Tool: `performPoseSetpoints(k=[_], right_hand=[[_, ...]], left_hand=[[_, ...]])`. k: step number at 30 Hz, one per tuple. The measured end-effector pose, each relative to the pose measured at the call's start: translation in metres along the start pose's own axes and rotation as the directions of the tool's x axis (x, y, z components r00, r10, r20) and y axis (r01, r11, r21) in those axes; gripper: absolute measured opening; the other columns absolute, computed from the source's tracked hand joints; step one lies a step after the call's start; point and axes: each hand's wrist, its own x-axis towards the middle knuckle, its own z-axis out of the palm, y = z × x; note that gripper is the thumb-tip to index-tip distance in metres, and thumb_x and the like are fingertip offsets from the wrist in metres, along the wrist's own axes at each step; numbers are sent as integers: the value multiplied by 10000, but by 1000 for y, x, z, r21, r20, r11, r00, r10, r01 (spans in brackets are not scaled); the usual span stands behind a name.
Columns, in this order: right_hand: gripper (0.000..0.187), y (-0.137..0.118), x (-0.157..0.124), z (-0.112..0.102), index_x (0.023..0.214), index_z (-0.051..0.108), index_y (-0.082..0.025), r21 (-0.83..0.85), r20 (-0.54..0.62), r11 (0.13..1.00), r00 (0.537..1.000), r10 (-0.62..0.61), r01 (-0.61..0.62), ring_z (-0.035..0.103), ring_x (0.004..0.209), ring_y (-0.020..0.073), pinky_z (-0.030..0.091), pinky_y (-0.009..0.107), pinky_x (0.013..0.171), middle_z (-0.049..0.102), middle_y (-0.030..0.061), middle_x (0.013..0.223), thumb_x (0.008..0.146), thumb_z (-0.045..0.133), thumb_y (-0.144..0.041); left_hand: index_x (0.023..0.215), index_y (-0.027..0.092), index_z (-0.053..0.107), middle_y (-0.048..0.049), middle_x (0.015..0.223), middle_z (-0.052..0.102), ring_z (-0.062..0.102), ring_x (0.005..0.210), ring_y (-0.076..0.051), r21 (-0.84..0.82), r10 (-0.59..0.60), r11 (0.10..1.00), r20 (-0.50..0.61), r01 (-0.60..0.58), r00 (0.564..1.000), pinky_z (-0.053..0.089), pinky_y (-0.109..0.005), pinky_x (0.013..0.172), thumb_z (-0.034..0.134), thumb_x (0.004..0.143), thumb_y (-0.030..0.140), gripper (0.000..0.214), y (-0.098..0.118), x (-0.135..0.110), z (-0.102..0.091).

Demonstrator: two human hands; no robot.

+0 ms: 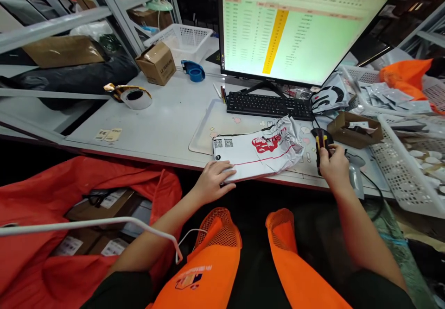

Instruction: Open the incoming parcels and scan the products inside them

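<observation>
A white plastic mailer bag (243, 154) with red print and two square codes lies on the desk, its right end crumpled. My left hand (213, 181) grips its near left corner, fingers over the top and thumb along the front edge. My right hand (335, 165) is closed around a black and yellow utility knife (320, 147), just right of the bag; whether the blade is out I cannot tell. Behind the knife is a dark computer mouse (327, 135), partly covered. A grey handheld scanner (356, 179) lies by my right wrist.
A monitor (288, 31) and black keyboard (269, 105) stand behind the bag. Tape rolls (137, 97), a small carton (158, 63) and a white basket (194, 38) are at left. Right are an open box (354, 130) and a full basket (399, 170). A red sack (146, 172) holds cartons below.
</observation>
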Motion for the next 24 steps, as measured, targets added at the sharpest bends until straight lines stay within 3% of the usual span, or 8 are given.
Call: performPoseSetpoints(k=[2,4,7,9,10,14,19,24], right_hand=[[507,-18,-19,-8,1304,552,-142,79,40,996,999,-34,31,675,884,326,527,436,814,715,183,1026,967,473,-512],[502,-40,-45,-13,1334,558,-175,205,152,966,970,-189,156,691,912,301,545,417,838,727,154,1066,986,484,-528],[501,-69,-82,-17,1459,545,-229,340,372,859,785,-496,382,687,1041,277,552,407,930,703,123,1163,1042,449,-491],[514,-83,-97,-20,1538,511,-276,316,469,806,656,-591,501,683,979,253,559,385,902,666,108,1128,1067,429,-465],[520,-89,-100,-22,1563,491,-298,268,504,793,622,-599,547,677,917,240,562,370,857,642,102,1100,1073,425,-459],[528,-107,-96,-31,1589,462,-330,23,579,729,586,-567,684,663,838,237,513,325,712,595,117,1115,1074,445,-447],[517,-130,-87,-33,1581,470,-309,-60,662,632,505,-554,773,672,871,261,447,311,694,644,122,1043,1075,462,-414],[518,-138,-101,-24,1593,453,-281,-149,655,625,550,-519,767,680,876,269,433,316,684,655,143,1074,1086,423,-387]], left_hand=[[1123,241,776,-99,1248,743,646,1261,-288,-61,-82,995,-23,80,996,396,-494,1128,664,982,409,246,2,8,5],[1034,261,799,-79,1197,759,646,1252,-283,-128,-149,981,-38,144,988,373,-512,1146,669,976,387,190,7,15,15],[1056,264,794,-79,1231,742,605,1295,-283,-202,-242,954,-85,221,967,312,-544,1192,632,991,363,201,19,19,34],[1109,256,775,-83,1273,720,582,1310,-270,-233,-293,937,-114,261,949,293,-536,1207,557,1025,344,249,29,18,44],[1125,248,763,-85,1284,712,579,1307,-262,-245,-314,929,-131,276,940,298,-523,1205,519,1038,337,274,33,18,48],[1222,209,697,-114,1340,676,520,1379,-286,-250,-402,905,-241,344,884,342,-497,1167,498,1020,359,321,43,19,57],[1334,197,611,-137,1419,630,450,1453,-318,-248,-454,886,-300,391,839,298,-527,1194,519,977,338,395,42,21,67],[1381,179,570,-145,1415,621,449,1447,-305,-254,-416,903,-316,346,853,296,-502,1215,489,998,329,419,40,18,71]])
